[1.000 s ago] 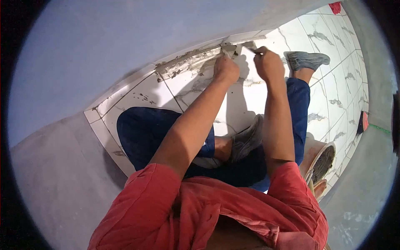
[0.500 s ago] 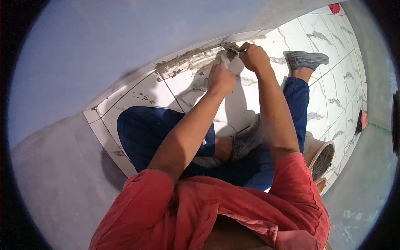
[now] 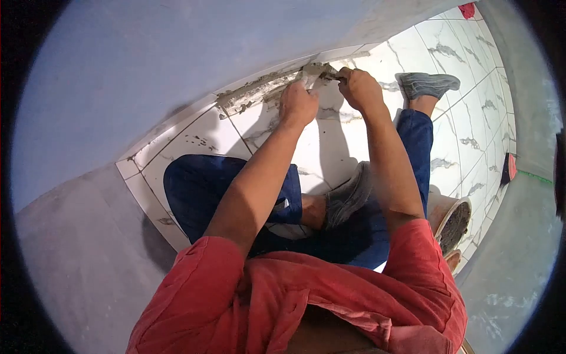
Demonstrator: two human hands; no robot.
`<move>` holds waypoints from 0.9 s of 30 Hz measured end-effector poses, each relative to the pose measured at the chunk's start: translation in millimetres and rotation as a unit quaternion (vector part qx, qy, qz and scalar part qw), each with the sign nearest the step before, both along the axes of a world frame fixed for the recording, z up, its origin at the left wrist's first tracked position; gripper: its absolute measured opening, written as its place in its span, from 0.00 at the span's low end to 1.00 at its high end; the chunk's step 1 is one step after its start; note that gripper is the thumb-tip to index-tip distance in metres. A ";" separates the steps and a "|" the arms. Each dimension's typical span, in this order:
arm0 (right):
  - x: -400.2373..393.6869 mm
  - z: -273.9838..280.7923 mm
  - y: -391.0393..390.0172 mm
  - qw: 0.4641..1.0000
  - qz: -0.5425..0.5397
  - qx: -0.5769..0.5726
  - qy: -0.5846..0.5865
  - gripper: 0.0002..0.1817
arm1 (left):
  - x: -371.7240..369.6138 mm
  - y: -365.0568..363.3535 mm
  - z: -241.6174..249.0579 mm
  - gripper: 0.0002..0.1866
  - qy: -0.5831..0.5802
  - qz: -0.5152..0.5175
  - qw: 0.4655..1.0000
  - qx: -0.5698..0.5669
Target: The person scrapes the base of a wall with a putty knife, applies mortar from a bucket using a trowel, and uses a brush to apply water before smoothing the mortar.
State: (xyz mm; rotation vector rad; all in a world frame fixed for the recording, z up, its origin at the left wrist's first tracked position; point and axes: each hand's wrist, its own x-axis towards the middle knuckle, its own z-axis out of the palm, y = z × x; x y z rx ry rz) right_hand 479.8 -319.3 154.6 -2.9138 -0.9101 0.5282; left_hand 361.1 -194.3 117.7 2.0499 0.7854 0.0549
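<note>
My right hand [image 3: 361, 90] is closed round the handle of a trowel [image 3: 331, 75], whose blade is smeared with grey mortar. Beside it, my left hand [image 3: 298, 105] grips a pale, flat piece [image 3: 309, 76] that looks like a scraper or tile scrap, close to the trowel blade. Both hands are low against the base of the wall. There a strip of grey mortar [image 3: 254, 93] runs along the edge of the white marbled floor tiles [image 3: 336, 144]. Where the two tools meet, the detail is small and partly hidden.
A bucket of dark mortar [image 3: 455, 225] leans beside my right thigh. My legs and grey shoes [image 3: 427, 85] rest on the tiles. A red and black object [image 3: 509, 168] stands by the right wall, and a red cloth [image 3: 467, 10] lies at the far end.
My left hand has moved left and slightly up with the pale piece, toward the wall base. My right hand has shifted slightly down, still holding the trowel.
</note>
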 end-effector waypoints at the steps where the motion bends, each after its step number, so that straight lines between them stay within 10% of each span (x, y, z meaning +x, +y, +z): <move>1: -2.2 2.5 -3.0 1.000 0.011 0.013 -0.018 0.14 | 4.0 -0.5 -5.4 0.25 -0.001 -0.002 1.000 -0.001; 7: -4.3 6.7 -35.2 0.996 -0.058 0.039 -0.060 0.13 | -1.1 -3.7 -30.7 0.21 -0.023 -0.028 0.999 0.022; 9: -14.2 19.8 -64.5 0.989 -0.101 0.084 -0.066 0.12 | -17.1 6.1 -48.8 0.19 0.031 -0.261 0.918 0.298; 10: -25.6 32.3 -77.0 0.977 -0.144 0.124 -0.095 0.12 | -22.7 6.3 -47.3 0.21 -0.054 -0.116 0.992 0.006; 11: -44.4 61.3 -91.5 0.967 -0.178 0.156 -0.096 0.12 | -26.4 3.4 -42.9 0.23 -0.096 0.046 0.951 -0.292; 16: -119.3 114.1 -189.5 0.854 -0.294 0.385 -0.193 0.17 | -67.6 -25.5 30.0 0.28 -0.072 0.027 0.945 -0.318; 27: -285.3 194.3 -358.6 0.621 -0.442 0.519 -0.386 0.17 | -93.6 -188.9 151.6 0.22 -0.102 -0.137 0.880 -0.444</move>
